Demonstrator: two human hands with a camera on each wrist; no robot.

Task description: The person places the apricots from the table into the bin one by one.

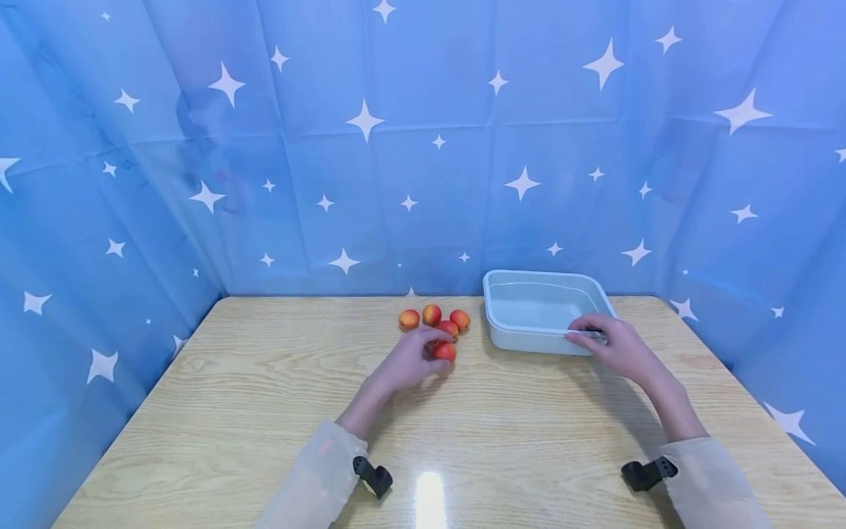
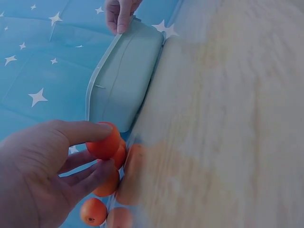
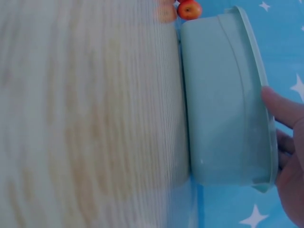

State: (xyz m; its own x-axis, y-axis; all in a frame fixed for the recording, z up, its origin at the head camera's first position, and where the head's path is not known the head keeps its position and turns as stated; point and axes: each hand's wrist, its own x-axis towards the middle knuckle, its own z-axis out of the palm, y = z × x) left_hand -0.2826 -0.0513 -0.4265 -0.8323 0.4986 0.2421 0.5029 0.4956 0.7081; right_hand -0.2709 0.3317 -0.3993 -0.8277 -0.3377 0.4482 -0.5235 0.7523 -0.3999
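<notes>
Fingers of the left hand [image 1: 410,360], its forearm slanting forward and inward over the desk [image 1: 264,411], pinch a red fruit [image 1: 446,353]; four more fruits [image 1: 432,315] cluster just beyond them. To their right, the right hand [image 1: 615,344], also angled inward, grips the near edge of a pale blue tub [image 1: 529,341].

The basin [image 1: 538,342] looks like smooth moulded plastic with a satiny sheen. Beneath it, the table [image 1: 515,419] shows wood grain under a smooth, glossy finish. Left of the basin, the fruit [image 1: 432,315] has smooth, slightly shiny skin. Behind the basin hangs a creased, cloth-like curtain [image 1: 456,173]; nearer than the basin, the sleeves [image 1: 311,477] look like matt fabric, the wrist mounts [image 1: 374,477] like plastic.
</notes>
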